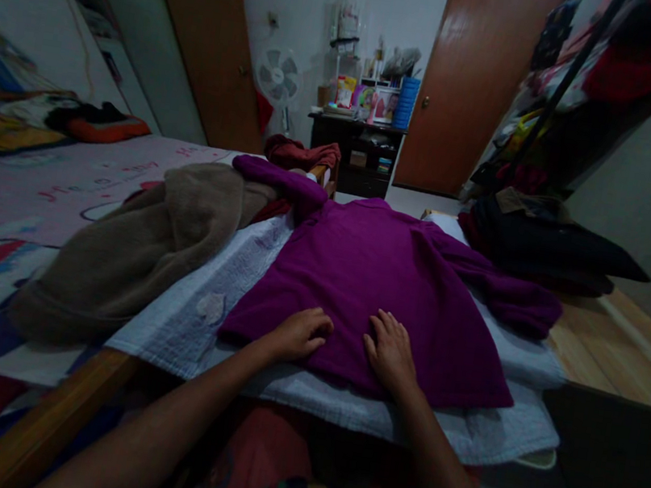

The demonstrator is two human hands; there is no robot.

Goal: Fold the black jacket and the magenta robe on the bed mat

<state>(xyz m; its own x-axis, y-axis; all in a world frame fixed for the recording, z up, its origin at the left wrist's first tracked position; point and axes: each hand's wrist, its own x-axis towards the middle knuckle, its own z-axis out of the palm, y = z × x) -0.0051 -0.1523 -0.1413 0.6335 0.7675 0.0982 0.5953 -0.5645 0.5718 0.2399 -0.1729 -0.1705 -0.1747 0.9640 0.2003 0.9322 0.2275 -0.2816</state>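
Lying flat on a white padded cloth (pixel 193 314): purple shirt (pixel 368 283), soft, light, limp. Left hand (pixel 303 334) loosely curled, right hand (pixel 390 351) open, both pressing hem, gripping nothing. Best held at shoulders.

A purple long-sleeved top (pixel 368 283) lies spread flat on a white padded cloth (pixel 193 314), its hem nearest the camera, sleeves stretched out to both sides, the fabric slightly rumpled near the hem.
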